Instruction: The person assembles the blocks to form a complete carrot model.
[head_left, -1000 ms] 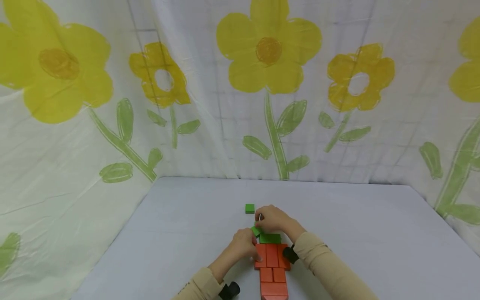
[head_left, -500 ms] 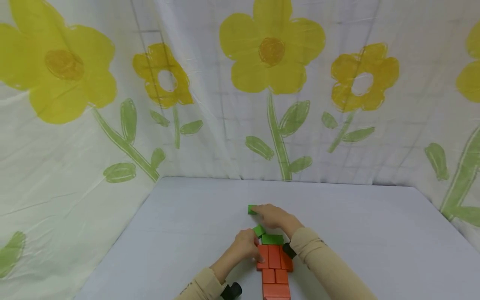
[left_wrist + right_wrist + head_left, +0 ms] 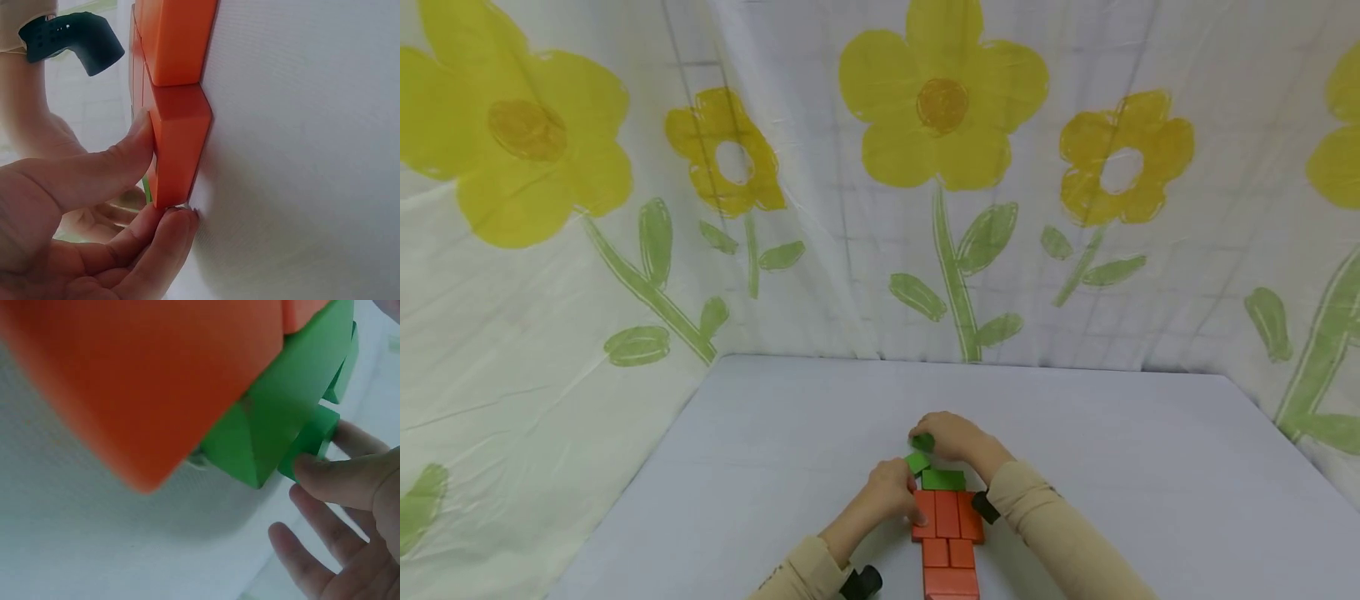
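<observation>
pinching a small green wooden cube (image 3: 923, 442) in our right hand (image 3: 951, 437), we hold it just beyond the flat orange block figure (image 3: 949, 533); our left hand (image 3: 891, 487) grips that figure's upper left orange block (image 3: 178, 140), beside two green blocks (image 3: 934, 472).

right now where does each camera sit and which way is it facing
Head: worn on the head, looks forward and down over the table to the flowered sheet; shows both sleeves, the left hand on the orange blocks and the right hand on a small green block.
Left wrist: low beside the left hand, facing along the table; thumb and fingers pinch an orange block.
Right wrist: low beside the right hand, facing the green blocks; thumb touches one.
Shared: both wrist views and the head view show orange blocks.
</observation>
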Demonstrator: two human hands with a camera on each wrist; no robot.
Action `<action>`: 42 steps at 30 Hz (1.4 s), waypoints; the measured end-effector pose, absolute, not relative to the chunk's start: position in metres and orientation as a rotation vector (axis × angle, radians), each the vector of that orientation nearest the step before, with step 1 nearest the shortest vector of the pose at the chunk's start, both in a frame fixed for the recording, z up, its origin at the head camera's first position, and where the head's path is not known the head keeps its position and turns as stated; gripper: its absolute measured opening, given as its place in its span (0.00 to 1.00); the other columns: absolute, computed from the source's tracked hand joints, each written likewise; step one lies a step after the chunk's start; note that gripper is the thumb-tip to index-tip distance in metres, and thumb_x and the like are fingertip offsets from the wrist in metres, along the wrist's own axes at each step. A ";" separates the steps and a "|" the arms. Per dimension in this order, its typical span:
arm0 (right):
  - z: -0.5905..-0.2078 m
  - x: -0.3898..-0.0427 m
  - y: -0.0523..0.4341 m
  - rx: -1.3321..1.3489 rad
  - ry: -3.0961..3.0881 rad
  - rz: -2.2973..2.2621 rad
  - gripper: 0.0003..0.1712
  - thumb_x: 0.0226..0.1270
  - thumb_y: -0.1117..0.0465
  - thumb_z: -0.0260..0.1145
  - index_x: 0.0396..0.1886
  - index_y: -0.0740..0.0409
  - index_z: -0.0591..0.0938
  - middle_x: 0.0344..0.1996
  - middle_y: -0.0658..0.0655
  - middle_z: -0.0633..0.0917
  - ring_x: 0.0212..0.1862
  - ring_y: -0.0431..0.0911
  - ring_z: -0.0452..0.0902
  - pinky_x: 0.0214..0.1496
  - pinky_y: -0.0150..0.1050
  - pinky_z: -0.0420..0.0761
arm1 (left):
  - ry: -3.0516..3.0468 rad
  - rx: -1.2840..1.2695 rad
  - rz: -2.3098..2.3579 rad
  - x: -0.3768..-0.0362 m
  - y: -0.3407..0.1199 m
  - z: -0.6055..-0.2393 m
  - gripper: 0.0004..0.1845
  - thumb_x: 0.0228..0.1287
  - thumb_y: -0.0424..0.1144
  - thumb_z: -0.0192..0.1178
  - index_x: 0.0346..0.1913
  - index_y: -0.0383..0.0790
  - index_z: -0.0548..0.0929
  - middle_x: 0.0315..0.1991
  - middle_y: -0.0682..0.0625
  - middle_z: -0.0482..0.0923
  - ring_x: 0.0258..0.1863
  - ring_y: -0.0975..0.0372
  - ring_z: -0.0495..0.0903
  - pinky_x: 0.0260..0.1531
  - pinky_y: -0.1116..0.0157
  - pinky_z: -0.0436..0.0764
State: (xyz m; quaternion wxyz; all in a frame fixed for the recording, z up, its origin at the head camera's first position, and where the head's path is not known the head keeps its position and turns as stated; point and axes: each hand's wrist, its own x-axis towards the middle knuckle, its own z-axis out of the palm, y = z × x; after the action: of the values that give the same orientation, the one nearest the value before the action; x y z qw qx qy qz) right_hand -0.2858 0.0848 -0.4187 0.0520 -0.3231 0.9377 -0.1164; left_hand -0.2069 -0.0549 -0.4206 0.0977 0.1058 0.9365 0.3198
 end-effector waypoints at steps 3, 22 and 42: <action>-0.422 -0.287 0.089 -0.966 2.905 -0.412 0.21 0.47 0.78 0.58 0.41 0.57 0.82 0.37 0.54 0.79 0.43 0.49 0.73 0.47 0.44 0.71 | 2.771 0.314 0.951 -0.206 -0.055 -0.421 0.15 0.27 0.34 0.76 0.18 0.34 0.78 0.19 0.49 0.73 0.19 0.61 0.68 0.17 0.66 0.69; -0.412 -0.277 0.136 -0.711 2.743 -0.648 0.19 0.41 0.63 0.73 0.37 0.55 0.80 0.33 0.54 0.78 0.35 0.47 0.74 0.33 0.39 0.73 | 2.770 0.309 0.950 -0.207 -0.053 -0.420 0.14 0.28 0.34 0.75 0.18 0.34 0.79 0.20 0.49 0.74 0.20 0.60 0.68 0.17 0.65 0.69; -0.425 -0.269 0.147 -0.828 2.736 -0.724 0.20 0.42 0.65 0.72 0.40 0.59 0.80 0.29 0.53 0.79 0.32 0.45 0.73 0.34 0.41 0.73 | 2.773 0.313 0.940 -0.207 -0.053 -0.421 0.16 0.28 0.34 0.75 0.18 0.34 0.77 0.19 0.50 0.71 0.19 0.61 0.65 0.16 0.67 0.66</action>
State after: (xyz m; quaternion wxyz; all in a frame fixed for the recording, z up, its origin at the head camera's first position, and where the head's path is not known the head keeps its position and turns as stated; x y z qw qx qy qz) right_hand -0.2688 0.1471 -0.4254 0.0964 -0.2795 0.9235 -0.2444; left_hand -0.2074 -0.0534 -0.4213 0.0985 0.1058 0.9371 0.3176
